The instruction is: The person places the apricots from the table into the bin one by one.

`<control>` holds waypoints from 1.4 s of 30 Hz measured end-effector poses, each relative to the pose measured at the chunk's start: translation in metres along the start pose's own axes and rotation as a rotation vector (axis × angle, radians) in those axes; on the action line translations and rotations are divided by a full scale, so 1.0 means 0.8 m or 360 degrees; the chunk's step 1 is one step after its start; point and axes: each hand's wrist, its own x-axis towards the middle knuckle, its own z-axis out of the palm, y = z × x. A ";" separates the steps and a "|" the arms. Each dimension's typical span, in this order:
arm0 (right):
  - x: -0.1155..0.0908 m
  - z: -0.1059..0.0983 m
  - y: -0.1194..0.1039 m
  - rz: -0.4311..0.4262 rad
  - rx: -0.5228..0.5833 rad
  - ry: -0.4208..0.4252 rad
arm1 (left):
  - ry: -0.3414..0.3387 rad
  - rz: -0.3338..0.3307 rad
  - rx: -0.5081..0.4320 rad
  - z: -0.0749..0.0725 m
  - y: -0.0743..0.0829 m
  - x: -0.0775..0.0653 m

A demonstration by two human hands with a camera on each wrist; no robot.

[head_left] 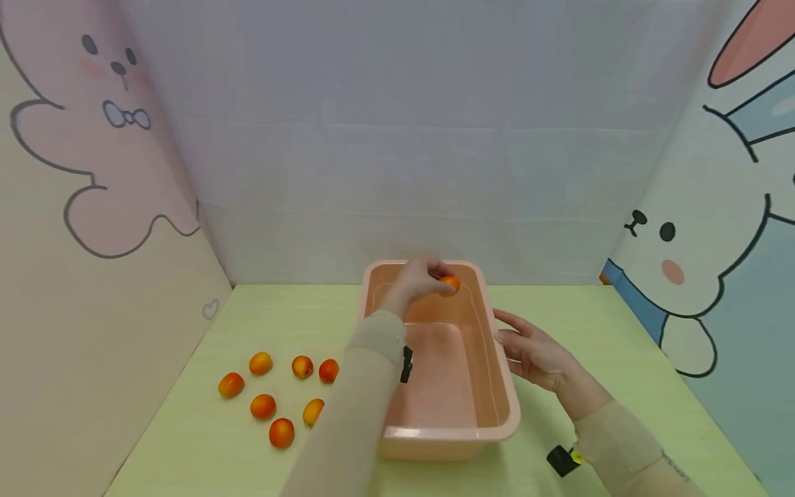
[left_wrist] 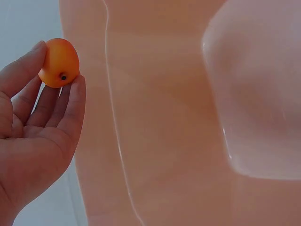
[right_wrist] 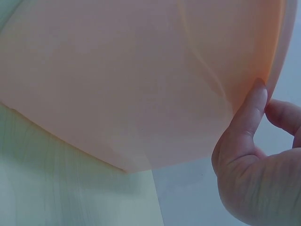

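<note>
A small orange fruit (left_wrist: 59, 63) with a dark spot at one end is pinched between the thumb and fingers of my left hand (head_left: 421, 281). That hand is over the far end of a pink plastic basin (head_left: 435, 433). In the left wrist view the fruit is held near the basin's rim, apart from its floor. My right hand (head_left: 537, 355) is at the basin's right side. Its thumb (right_wrist: 254, 106) rests against the outer wall below the rim, with the fingers extended near the edge. The basin floor is partly hidden by my left arm.
Several orange-red fruits, among them one (head_left: 282, 433) at the front, lie spread on the pale green tabletop (head_left: 186, 455) left of the basin. A white curtain (head_left: 404, 172) hangs behind. Side panels with cartoon animals stand left and right.
</note>
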 end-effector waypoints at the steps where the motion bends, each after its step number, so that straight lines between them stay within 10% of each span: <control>1: 0.000 0.000 0.000 0.0001 -0.0001 0.0003 | -0.0003 -0.0022 0.0002 0.001 -0.003 0.000; 27: 0.002 -0.002 -0.003 0.0002 -0.0059 0.0004 | -0.0156 -0.0257 0.0037 0.002 -0.032 -0.004; 42: 0.002 -0.002 0.001 -0.0002 -0.0031 0.0027 | -0.0220 0.0075 0.0007 -0.055 0.068 -0.014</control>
